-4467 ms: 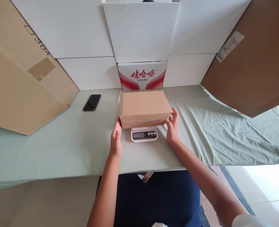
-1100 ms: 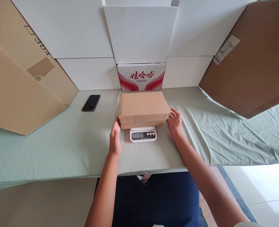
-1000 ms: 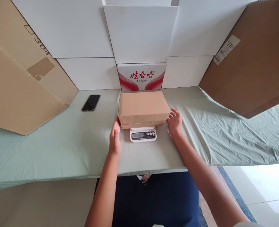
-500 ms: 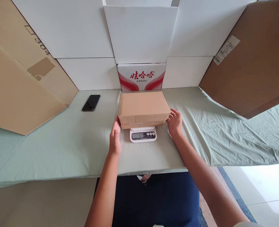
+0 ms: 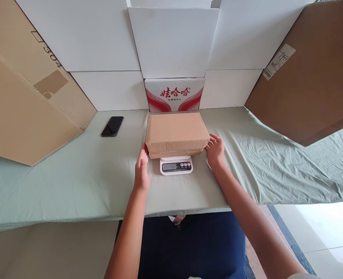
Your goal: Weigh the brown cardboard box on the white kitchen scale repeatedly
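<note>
- One closed brown box (image 5: 177, 130) sits over a small white scale (image 5: 176, 166), hiding all but the scale's front part.
- The scale's display and a row of round buttons face the person; the digits are too faint to read.
- The left hand (image 5: 142, 170) is at the box's left front corner, fingers extended along its side, thumb apart from them; whether it grips, I cannot tell.
- The right hand (image 5: 216, 152) has its fingers curled loosely at the right front corner; whether they press on the cardboard, I cannot tell.
- Behind the box stands a red-and-white carton (image 5: 174, 95), below white panels (image 5: 174, 42).
- Well to the left, a dark phone (image 5: 112, 126) lies on the pale green cloth (image 5: 81, 182).
</note>
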`<state>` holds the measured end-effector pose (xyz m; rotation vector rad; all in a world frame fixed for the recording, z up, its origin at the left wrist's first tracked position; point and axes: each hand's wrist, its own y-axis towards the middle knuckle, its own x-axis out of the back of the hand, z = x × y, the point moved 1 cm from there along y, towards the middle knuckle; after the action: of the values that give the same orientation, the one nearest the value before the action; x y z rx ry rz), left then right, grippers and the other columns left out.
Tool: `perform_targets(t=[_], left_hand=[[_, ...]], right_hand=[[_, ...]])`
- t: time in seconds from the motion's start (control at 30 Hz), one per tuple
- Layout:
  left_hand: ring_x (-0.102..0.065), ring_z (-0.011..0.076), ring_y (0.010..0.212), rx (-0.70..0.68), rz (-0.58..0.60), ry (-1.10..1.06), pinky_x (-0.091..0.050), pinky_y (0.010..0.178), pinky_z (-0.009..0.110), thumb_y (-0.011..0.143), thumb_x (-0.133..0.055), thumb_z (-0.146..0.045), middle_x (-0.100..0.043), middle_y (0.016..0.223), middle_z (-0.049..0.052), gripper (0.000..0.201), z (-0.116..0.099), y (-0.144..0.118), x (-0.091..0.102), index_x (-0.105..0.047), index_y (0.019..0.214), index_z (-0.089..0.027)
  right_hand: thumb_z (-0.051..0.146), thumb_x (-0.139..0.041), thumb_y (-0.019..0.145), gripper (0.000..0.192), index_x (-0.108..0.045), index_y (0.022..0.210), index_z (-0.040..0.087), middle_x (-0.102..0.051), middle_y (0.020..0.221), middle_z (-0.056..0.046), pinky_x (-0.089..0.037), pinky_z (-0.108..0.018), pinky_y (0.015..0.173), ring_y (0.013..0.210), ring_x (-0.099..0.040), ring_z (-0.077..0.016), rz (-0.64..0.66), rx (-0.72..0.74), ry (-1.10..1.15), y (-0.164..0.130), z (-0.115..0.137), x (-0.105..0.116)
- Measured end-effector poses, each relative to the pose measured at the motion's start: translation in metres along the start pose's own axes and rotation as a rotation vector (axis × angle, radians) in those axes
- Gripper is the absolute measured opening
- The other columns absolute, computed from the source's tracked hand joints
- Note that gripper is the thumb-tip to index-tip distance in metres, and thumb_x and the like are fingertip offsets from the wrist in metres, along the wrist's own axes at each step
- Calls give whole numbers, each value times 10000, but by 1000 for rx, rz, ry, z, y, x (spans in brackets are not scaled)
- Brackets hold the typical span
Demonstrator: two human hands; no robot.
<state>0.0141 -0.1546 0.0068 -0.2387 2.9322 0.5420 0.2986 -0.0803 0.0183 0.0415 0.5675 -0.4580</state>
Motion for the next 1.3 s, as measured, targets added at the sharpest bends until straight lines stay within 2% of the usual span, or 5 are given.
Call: perform_targets(t=[0.83,1.3], left_hand=[[-325,291,1580,5,-5,5,-277,1294,429,931,-434,-743,-382,1683,115,833,0,0,-1,-410,1589,-233],[-321,298,1581,8,0,23,-274,1294,438,916,-425,-770,-403,1673,116,847,-2,0,-2,-427,1580,-244]], right_hand=[[339,-477,900,222,-670,863,235,-639,865,9,-522,-218,609,723,-616,-100,-24,-36,31,0,3,-3],[428,-556,866,191,-623,848,250,-631,867,19,-523,-218,600,716,-612,-99,-10,-23,7,1,2,-3]])
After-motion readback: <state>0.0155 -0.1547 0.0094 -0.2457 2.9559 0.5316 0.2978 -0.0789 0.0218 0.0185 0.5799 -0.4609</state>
